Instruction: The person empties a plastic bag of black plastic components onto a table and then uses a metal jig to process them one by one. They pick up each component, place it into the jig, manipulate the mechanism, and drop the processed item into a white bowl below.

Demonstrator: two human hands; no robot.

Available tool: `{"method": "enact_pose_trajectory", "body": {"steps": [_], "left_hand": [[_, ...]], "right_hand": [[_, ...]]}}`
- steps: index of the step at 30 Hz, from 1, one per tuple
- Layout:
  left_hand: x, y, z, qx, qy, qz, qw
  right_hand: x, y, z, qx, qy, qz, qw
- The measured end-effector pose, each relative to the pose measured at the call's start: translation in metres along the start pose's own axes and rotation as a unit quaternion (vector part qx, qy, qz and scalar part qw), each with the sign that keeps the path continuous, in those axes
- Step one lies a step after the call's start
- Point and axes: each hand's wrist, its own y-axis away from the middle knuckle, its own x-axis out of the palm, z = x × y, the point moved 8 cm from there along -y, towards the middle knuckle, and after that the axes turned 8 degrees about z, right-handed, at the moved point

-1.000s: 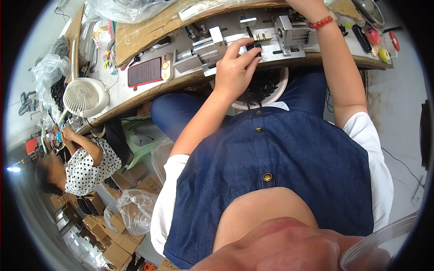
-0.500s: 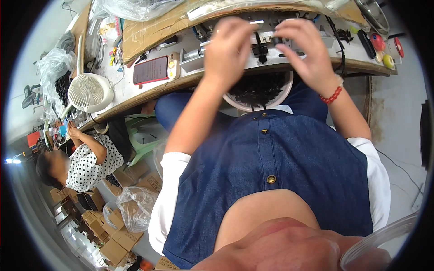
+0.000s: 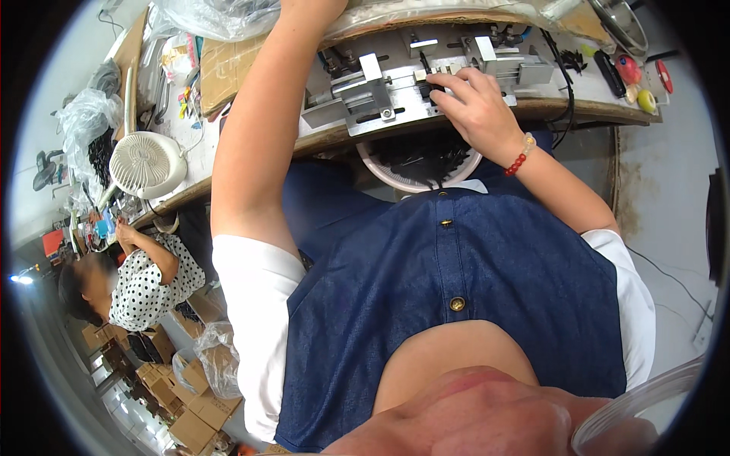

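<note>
My left arm reaches far forward over the bench, and my left hand point(image 3: 313, 7) is cut by the upper edge, so its fingers are out of sight. At the metal clamping fixture point(image 3: 370, 95), my right hand point(image 3: 477, 108) has thumb and forefinger closing on a small black part point(image 3: 426, 90) in the middle. The other fingers bend over the fixture's plate. Metal blocks and rods flank the part on both sides. Below the bench edge, a pale basket point(image 3: 395, 182) of black pieces sits between my legs.
A white fan point(image 3: 148, 165) stands at the left bench edge, near cardboard point(image 3: 228, 68) and plastic wrap. On the right lie a black cable point(image 3: 566, 91), a black-handled tool point(image 3: 612, 74) and a metal bowl point(image 3: 620, 26). A co-worker point(image 3: 152, 281) sits at far left.
My left hand has left the fixture and stretched forward to the upper edge, its arm now covering the phone. My right hand has moved down and in, onto the black part.
</note>
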Motion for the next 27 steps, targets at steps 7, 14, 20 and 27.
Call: {"method": "enact_pose_trajectory", "body": {"steps": [7,14,20,27], "left_hand": [[-0.021,0.033,-0.002,-0.126,0.275,0.016,0.953],[-0.037,0.123,-0.089,-0.039,0.344,-0.113,0.931],[0.014,0.164,-0.131,-0.067,0.364,-0.055,0.927],[0.037,0.163,-0.134,-0.069,0.335,-0.037,0.939]], "right_hand": [[-0.053,-0.023,-0.046,-0.001,-0.003,-0.110,0.994],[-0.090,-0.043,-0.190,0.157,0.035,-0.071,0.984],[-0.086,-0.051,-0.186,0.250,-0.060,-0.032,0.966],[-0.114,-0.031,-0.134,0.115,-0.117,-0.160,0.973]]}}
